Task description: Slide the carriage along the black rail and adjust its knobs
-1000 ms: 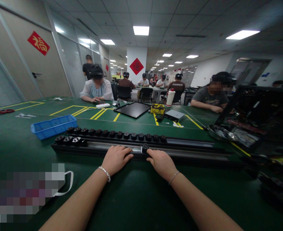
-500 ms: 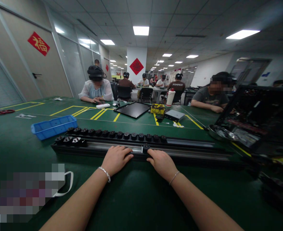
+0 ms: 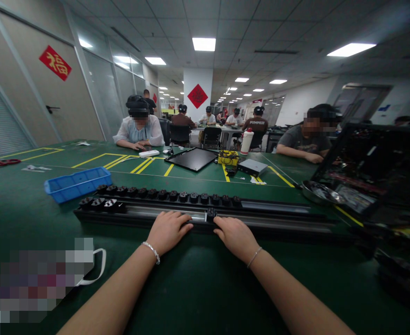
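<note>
Fingers stretched over a long black rail [image 3: 281, 224], my left hand [image 3: 167, 231] rests open on its near side. On the same rail, my right hand [image 3: 235, 235] has its fingertips against the right side of a small black socket module [image 3: 211, 214]. Its thumb lies apart from the fingers, at the rail's front edge. Several socket modules [image 3: 98, 203] sit at the rail's left end. Just behind, a second black rail [image 3: 278, 206] carries a row of similar black modules [image 3: 163, 194]. The undersides of both hands are hidden.
A blue plastic bin [image 3: 77, 184] stands left of the rails. At the right are a metal bowl [image 3: 321, 191] and a large dark open case [image 3: 375, 172]. Farther back lie a black panel [image 3: 193, 159] and a yellow box [image 3: 228, 158]. People sit around the table.
Both hands and the module between them look almost unmoved. In the background, a person behind the seated co-worker at left has shifted to the right.
</note>
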`<state>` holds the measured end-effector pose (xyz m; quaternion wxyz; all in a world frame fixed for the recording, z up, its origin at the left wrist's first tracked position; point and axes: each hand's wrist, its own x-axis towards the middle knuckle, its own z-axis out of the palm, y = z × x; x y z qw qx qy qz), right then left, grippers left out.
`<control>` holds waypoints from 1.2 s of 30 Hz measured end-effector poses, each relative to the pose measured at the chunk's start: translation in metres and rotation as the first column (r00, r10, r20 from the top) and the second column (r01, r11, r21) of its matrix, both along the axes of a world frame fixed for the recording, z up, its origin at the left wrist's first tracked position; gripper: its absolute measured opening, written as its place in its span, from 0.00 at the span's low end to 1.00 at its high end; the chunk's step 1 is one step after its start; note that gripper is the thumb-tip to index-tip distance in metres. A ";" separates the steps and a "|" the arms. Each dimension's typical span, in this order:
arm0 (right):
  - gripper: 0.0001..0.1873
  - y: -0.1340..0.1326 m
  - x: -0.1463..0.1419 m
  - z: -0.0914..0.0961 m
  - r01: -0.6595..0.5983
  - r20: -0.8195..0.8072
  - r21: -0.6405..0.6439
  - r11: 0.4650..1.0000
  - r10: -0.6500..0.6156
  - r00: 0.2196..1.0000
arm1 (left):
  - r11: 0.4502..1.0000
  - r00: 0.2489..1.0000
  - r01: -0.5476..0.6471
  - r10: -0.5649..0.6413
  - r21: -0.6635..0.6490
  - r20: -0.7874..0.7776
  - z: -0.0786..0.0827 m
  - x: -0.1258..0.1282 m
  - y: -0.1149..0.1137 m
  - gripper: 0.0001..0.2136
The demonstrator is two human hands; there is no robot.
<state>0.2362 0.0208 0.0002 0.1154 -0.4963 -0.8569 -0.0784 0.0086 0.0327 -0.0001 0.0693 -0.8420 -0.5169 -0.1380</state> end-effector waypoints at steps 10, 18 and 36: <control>0.08 -0.001 0.001 0.002 0.042 0.009 -0.012 0.999 -0.041 0.999 | 1.000 1.000 0.006 -0.006 0.020 0.002 -0.003 -0.001 0.000 0.18; 0.07 0.000 0.001 0.003 0.036 0.002 -0.013 0.999 -0.036 0.999 | 1.000 1.000 -0.005 0.005 0.010 -0.005 -0.002 -0.001 0.001 0.18; 0.05 0.001 0.002 0.001 0.035 -0.020 -0.007 0.999 -0.035 0.999 | 1.000 1.000 -0.007 0.007 -0.003 -0.002 0.002 0.001 -0.002 0.18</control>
